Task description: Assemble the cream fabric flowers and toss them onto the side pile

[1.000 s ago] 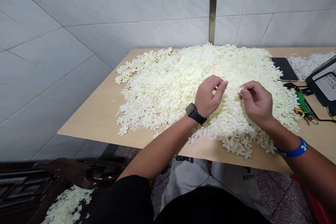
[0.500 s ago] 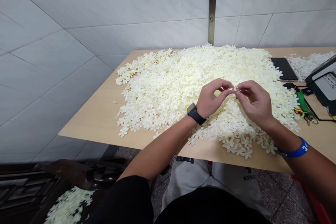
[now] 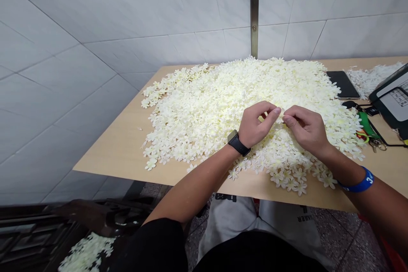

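A wide heap of small cream fabric flowers (image 3: 223, 102) covers the middle of a light wooden table (image 3: 121, 144). My left hand (image 3: 255, 125), with a black watch on the wrist, and my right hand (image 3: 302, 129), with a blue wristband on the forearm, hover just above the heap's front part. Their fingertips meet in a pinch on one small cream flower (image 3: 281, 115), which is mostly hidden between the fingers. Both hands have curled fingers.
A black phone (image 3: 342, 84) lies at the back right, beside a second pile of white pieces (image 3: 372, 76). A dark device (image 3: 393, 100), a green tag and keys (image 3: 371, 134) sit at the right edge. More flowers (image 3: 86, 253) lie in a dark container on the floor to the left.
My hands were apart a second ago, the right one holding a flower. They came together and now pinch it between both sets of fingertips, slightly lower over the heap.
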Motion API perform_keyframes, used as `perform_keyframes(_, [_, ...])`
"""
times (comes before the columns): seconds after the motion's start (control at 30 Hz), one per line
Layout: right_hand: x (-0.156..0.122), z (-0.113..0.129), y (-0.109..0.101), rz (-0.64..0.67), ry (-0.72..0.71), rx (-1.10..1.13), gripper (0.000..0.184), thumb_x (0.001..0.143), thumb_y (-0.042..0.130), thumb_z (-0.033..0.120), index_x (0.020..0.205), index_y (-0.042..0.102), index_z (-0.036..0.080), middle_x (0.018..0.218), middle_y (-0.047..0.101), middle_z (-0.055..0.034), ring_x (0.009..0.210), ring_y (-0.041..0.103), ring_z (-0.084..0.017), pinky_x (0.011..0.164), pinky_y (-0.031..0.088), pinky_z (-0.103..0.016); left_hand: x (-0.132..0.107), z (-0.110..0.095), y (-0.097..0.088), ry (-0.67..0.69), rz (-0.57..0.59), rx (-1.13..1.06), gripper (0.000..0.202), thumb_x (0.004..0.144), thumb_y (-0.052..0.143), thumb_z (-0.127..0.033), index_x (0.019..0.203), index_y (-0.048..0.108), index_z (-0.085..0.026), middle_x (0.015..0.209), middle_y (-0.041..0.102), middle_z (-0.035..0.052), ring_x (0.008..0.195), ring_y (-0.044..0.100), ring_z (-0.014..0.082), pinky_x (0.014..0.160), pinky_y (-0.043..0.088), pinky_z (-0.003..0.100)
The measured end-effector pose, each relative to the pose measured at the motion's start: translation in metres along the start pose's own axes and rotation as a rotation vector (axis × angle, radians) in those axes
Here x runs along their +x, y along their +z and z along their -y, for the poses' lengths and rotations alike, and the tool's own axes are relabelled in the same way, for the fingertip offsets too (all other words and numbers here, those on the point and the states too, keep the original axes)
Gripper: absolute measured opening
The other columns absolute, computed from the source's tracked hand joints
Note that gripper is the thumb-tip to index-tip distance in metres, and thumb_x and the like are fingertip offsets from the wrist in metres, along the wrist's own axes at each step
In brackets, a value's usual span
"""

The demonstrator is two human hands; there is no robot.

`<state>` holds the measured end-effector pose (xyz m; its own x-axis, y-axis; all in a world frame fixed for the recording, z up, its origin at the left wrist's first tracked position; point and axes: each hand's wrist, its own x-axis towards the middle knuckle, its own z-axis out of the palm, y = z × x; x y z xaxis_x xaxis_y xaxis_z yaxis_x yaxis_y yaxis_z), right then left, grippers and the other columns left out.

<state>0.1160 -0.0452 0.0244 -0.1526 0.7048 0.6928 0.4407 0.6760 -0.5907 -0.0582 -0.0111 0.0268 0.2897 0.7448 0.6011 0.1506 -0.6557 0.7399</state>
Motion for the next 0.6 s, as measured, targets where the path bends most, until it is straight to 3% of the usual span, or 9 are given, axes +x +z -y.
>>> perform_keyframes(0.17, [0.001,-0.007,0.001,-0.057,0.017,-0.002,0.012,0.095,0.064,0.021,0.085,0.071,0.023,0.08,0.07,-0.0016,0.072,0.064,-0.016,0.068,0.051,-0.032,0.001,0.003,0.0,0.068,-0.112,-0.014,0.018,0.096,0.066,-0.035,0.09,0.077,-0.021,0.095,0.077,0.0046,0.089,0.069,0.0124,0.07,0.053,0.024])
perform_keyframes(0.33, [-0.001,-0.013,0.002,-0.039,0.145,0.132,0.008,0.091,0.072,0.025,0.098,0.076,0.026,0.098,0.075,-0.0033,0.08,0.069,-0.017,0.071,0.058,-0.032,0.0,0.007,0.001,0.107,-0.14,-0.006,0.01,0.094,0.07,-0.026,0.09,0.078,-0.021,0.09,0.079,0.0022,0.084,0.072,0.0103,0.075,0.057,0.023])
perform_keyframes(0.43, [-0.001,-0.012,0.001,-0.02,0.196,0.174,0.001,0.089,0.074,0.025,0.091,0.074,0.025,0.092,0.073,-0.002,0.077,0.068,-0.016,0.07,0.058,-0.031,-0.002,0.007,0.003,0.074,-0.142,-0.021,0.012,0.095,0.068,-0.025,0.089,0.076,-0.02,0.087,0.079,0.001,0.075,0.071,0.0079,0.072,0.057,0.021])
perform_keyframes(0.6, [0.0,-0.008,0.0,-0.019,0.207,0.147,0.007,0.091,0.07,0.025,0.084,0.068,0.024,0.081,0.068,-0.0009,0.073,0.064,-0.016,0.068,0.055,-0.03,-0.004,0.008,0.004,0.05,-0.146,-0.006,0.022,0.1,0.061,-0.034,0.086,0.068,-0.019,0.075,0.072,-0.0013,0.064,0.065,0.0061,0.063,0.053,0.019])
